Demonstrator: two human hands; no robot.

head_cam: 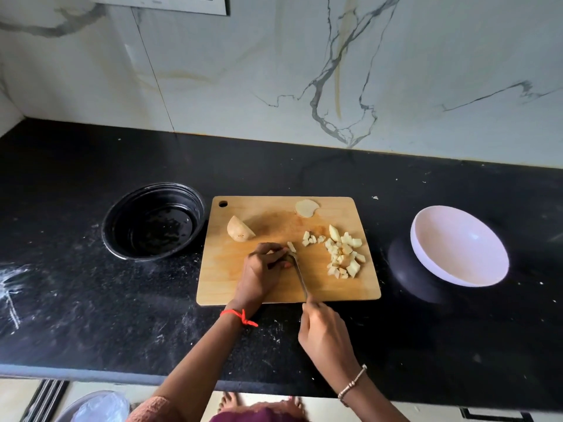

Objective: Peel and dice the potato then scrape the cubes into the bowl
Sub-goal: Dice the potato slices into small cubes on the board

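Centrally, the left hand [264, 263] curls its fingers over a potato piece [291, 247] on the cutting board [219, 281]; the right hand [323, 327] grips the knife [300, 274]. The flesh is likely firm and slippery: pin it flat-side down. Cubes [344, 254] lie toward the white bowl [457, 248].

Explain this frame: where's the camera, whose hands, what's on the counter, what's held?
There is no machine here. A person works with bare hands, and the single picture comes from a wide-angle camera worn on their head, looking down. On the black counter lies a wooden cutting board, with a black bowl to its left and an empty white bowl to its right. On the board are a pile of diced cubes, a potato chunk and a thin slice. The left hand curls its fingers over a potato piece, which is mostly hidden. The right hand has its grip on a knife, with the blade against that piece.
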